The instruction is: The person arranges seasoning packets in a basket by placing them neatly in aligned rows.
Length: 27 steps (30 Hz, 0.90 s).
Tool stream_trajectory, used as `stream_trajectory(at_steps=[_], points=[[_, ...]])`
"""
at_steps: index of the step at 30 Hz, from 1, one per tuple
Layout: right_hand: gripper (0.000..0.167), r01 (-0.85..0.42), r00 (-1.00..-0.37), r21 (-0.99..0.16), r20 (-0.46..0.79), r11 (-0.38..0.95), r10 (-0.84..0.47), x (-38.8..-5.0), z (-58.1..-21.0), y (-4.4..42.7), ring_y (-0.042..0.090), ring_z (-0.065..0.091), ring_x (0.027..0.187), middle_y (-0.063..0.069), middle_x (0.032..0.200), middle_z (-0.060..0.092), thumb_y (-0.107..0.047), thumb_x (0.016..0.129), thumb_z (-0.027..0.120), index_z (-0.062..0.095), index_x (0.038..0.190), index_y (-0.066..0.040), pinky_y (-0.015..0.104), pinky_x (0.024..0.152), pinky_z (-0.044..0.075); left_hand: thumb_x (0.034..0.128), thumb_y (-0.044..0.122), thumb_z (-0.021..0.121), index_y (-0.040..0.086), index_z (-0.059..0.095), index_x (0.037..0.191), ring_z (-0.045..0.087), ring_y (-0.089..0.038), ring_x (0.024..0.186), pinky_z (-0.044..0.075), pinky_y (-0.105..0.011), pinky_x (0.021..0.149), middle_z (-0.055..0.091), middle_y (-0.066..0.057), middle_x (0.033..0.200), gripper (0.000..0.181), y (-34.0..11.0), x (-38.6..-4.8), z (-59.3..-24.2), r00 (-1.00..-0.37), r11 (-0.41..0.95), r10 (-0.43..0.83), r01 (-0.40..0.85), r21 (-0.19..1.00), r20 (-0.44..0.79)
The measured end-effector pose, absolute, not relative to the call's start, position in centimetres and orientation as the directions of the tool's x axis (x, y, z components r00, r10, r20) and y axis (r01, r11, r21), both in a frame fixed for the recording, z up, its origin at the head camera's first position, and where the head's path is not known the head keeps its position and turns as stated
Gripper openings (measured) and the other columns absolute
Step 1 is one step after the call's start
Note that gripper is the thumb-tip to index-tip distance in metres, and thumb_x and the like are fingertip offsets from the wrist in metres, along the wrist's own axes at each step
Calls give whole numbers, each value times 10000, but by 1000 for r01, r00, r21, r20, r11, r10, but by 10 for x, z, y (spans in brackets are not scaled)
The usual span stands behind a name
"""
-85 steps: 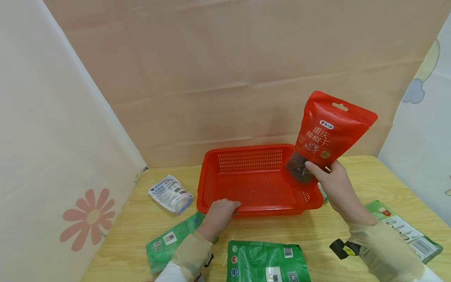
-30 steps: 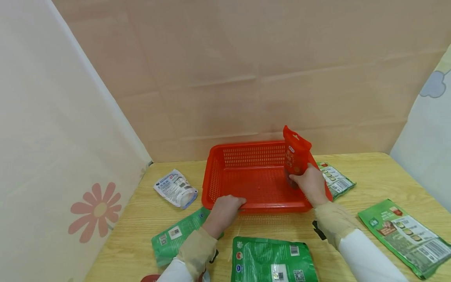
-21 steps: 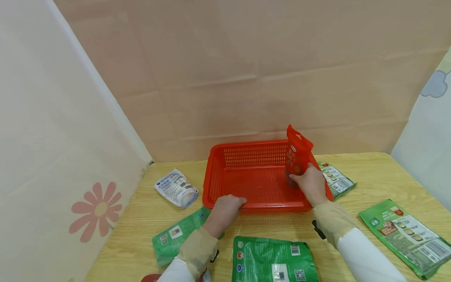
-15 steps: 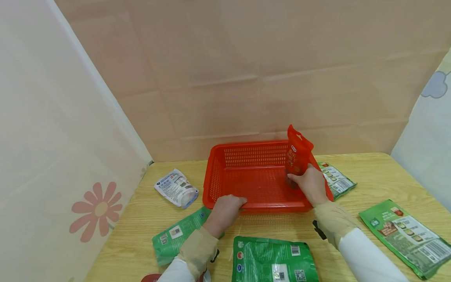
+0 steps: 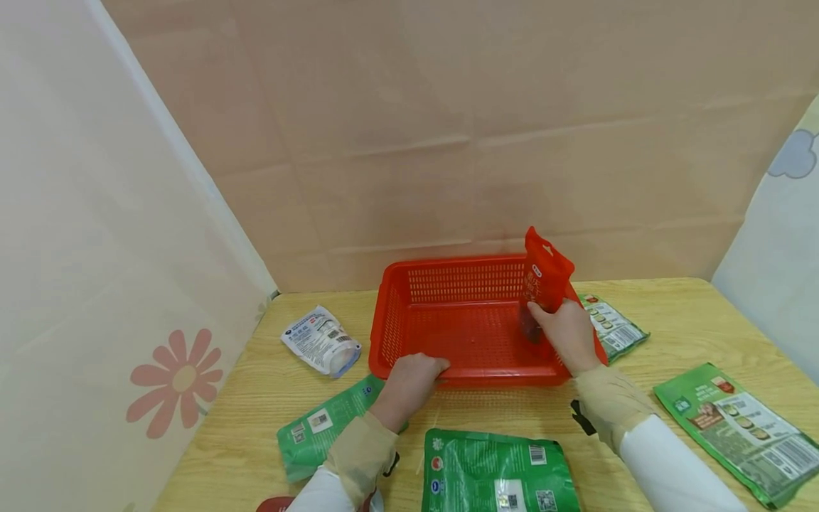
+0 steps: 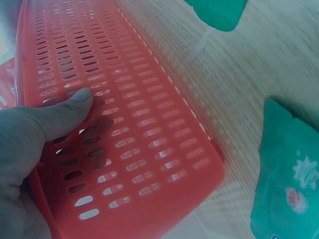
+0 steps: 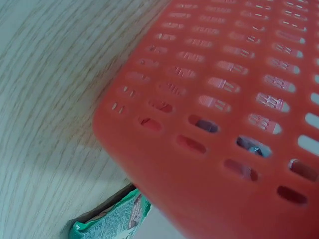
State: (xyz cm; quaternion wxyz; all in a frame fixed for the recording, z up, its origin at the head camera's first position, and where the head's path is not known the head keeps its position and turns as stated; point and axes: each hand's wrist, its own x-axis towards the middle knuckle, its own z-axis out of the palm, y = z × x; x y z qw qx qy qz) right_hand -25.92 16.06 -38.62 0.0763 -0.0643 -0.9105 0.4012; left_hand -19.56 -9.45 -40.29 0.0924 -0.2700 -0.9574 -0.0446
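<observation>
A red plastic basket (image 5: 505, 375) stands at the back of the table. In the head view my left hand (image 5: 409, 384) grips its front rim near the left corner. The left wrist view shows that thumb (image 6: 70, 112) pressed along the slotted outer wall. At the basket's right end, my right hand (image 5: 566, 334) holds a red pouch of dried chillies (image 5: 549, 274) upright, thumb on its front. The pouch's lower part sits inside the basket. In the right wrist view the slotted basket wall (image 7: 164, 164) hides the right hand and most of the pouch.
A white pouch (image 5: 323, 343) lies left of the basket. Green pouches lie in front, one at the left (image 5: 329, 427) and one centrally (image 5: 495, 473). Two green packets, one behind (image 5: 614, 327) and one nearer (image 5: 742, 427), lie right. Something red (image 5: 275, 504) shows at the bottom edge.
Since the earliest frame, my right hand has lowered the dried chilli pouch from above the basket's right end into it and turned it more edge-on. My left hand has kept its grip on the rim.
</observation>
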Motion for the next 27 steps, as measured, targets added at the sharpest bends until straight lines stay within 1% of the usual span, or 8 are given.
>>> stream_trajectory(at_steps=[5,13,17,20,23,27], points=[[499,29,-978,-735,118,677,171,-259,-384,161,275,577,718,300,1001,659,-341,933,567,565,1087,134,252,555,409,855,69,683,159,665,733,489,-39,540,367,-153,516,663,47,658,153,-95,-197,-404,-835,849,509,527,39,208],[517,28,-981,-749,107,663,161,-256,-382,161,286,582,760,301,1045,652,-348,938,568,553,1124,134,251,577,415,858,57,677,156,663,731,473,-43,535,356,-154,516,650,44,643,161,-95,-197,-403,-839,851,504,523,47,204],[556,47,-986,-753,71,657,152,-255,-382,162,280,576,788,293,1078,644,-378,941,560,532,1168,129,245,593,415,850,69,691,157,659,724,494,-47,537,364,-157,514,650,43,641,156,-94,-196,-403,-836,849,506,526,45,213],[573,44,-987,-751,68,659,143,-256,-382,162,293,587,810,299,1099,640,-385,938,564,525,1182,132,253,607,429,842,69,699,157,660,722,511,-49,541,374,-160,514,660,42,648,154,-95,-196,-403,-835,849,507,527,46,216],[585,40,-988,-750,69,661,137,-255,-382,162,320,610,842,309,1118,635,-387,931,580,523,1185,137,295,646,475,841,60,696,160,661,722,502,-42,541,375,-160,515,662,46,652,159,-94,-195,-402,-836,850,505,525,44,212],[612,49,-992,-760,40,649,121,-254,-380,161,346,615,906,311,1157,619,-398,924,588,503,1216,133,391,746,522,842,56,691,163,666,724,488,-37,535,366,-160,510,660,49,649,161,-95,-194,-401,-839,853,502,520,40,208]])
